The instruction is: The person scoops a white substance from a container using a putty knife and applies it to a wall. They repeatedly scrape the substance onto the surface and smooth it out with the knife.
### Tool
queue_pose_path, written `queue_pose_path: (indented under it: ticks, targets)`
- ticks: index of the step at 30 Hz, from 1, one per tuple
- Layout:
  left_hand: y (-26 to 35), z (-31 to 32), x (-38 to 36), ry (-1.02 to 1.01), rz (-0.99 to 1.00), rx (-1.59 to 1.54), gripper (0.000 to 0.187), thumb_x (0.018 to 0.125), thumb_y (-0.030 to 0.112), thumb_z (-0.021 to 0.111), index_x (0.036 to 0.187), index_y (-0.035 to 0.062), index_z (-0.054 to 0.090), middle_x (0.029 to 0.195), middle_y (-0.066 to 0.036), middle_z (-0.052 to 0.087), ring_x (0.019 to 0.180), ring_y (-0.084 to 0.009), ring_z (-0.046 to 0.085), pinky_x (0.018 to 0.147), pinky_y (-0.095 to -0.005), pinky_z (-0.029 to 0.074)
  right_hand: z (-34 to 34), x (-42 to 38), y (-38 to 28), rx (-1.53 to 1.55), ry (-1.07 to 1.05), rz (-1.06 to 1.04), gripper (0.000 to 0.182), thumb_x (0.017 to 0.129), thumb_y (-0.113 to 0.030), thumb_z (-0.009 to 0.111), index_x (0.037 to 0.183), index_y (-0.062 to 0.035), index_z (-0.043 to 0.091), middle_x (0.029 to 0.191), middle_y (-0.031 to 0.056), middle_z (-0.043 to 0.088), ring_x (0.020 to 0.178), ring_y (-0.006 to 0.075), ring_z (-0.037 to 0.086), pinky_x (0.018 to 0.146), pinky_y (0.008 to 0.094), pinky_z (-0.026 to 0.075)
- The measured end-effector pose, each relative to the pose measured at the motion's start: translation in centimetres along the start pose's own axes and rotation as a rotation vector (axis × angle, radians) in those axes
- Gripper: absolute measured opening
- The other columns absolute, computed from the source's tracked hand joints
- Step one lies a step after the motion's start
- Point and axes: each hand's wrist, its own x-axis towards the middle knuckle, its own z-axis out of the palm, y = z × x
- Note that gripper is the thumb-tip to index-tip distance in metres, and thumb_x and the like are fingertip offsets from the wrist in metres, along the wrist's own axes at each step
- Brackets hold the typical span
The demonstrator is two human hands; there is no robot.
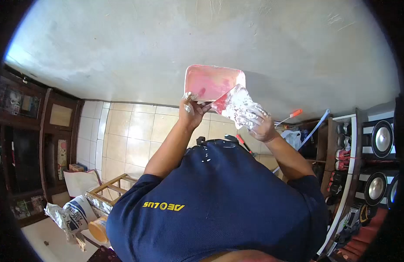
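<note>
A shallow rectangular pink tray (206,81), with whitish smears on its rim and inside, is held up before the grey wall. My left hand (192,112) grips its near left edge, the thumb and fingers spotted with white paste. My right hand (259,123) is closed on a flat scraper-like piece (237,107) that overlaps the tray's near right corner. Thick white paste covers most of this piece, while its left end shows pinkish red. White paste also coats the right fingers. The exact shape of the piece under the paste cannot be made out.
A grey plastered wall (145,48) rises in front, above a tiled floor (138,126). At left are a dark wooden cabinet (44,135), a wooden ladder (110,187), a white sack (79,212) and an orange bucket (98,229). Shelves with shoes (341,159) and speakers (382,137) stand right.
</note>
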Motion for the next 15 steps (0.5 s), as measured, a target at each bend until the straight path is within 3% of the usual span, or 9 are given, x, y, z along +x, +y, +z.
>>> queue_pose_path:
  ticks: [5,11,13,15]
  targets:
    - [-0.5,0.5,-0.5,0.052,0.01,-0.013,0.043,0.087,0.033,0.042,0.12,0.0047,0.04,0.119,-0.016,0.046,0.103,-0.043,0.049,0.091,-0.0524,0.043,0.6,-1.4,0.4,-0.056,0.034,-0.001,0.04,0.058,-0.014,0.059,0.097,-0.0066,0.066,0.107,0.0088,0.06,0.107,0.0316,0.052,0.093,0.0492,0.039]
    - [1.2,-0.9,-1.3,-0.01,-0.015,0.016,0.046,0.086,0.035,0.042,0.122,0.0063,0.037,0.118,-0.015,0.045,0.102,-0.0426,0.049,0.089,-0.0516,0.046,1.4,-2.5,-0.3,-0.204,0.084,0.164,0.031,0.064,-0.01,0.059,0.094,-0.0054,0.065,0.104,0.0108,0.06,0.103,0.0315,0.054,0.089,0.0477,0.041]
    - [-0.5,-0.5,0.1,-0.012,-0.026,0.034,0.046,0.086,0.036,0.042,0.122,0.0065,0.037,0.118,-0.015,0.045,0.102,-0.0422,0.049,0.089,-0.051,0.046,0.5,-5.1,2.5,-0.249,0.083,0.223,0.029,0.064,-0.009,0.06,0.092,-0.0089,0.067,0.105,0.0086,0.061,0.101,0.0295,0.056,0.092,0.0433,0.041]
    - [-0.8,-0.7,0.2,0.006,-0.001,0.074,0.048,0.086,0.038,0.039,0.122,0.0065,0.04,0.116,-0.013,0.05,0.103,-0.0394,0.051,0.089,-0.0522,0.046,0.7,-7.6,4.4,-0.213,0.235,0.442,0.021,0.074,-0.008,0.06,0.093,-0.0085,0.067,0.103,0.0117,0.061,0.092,0.0284,0.06,0.086,0.0403,0.045]
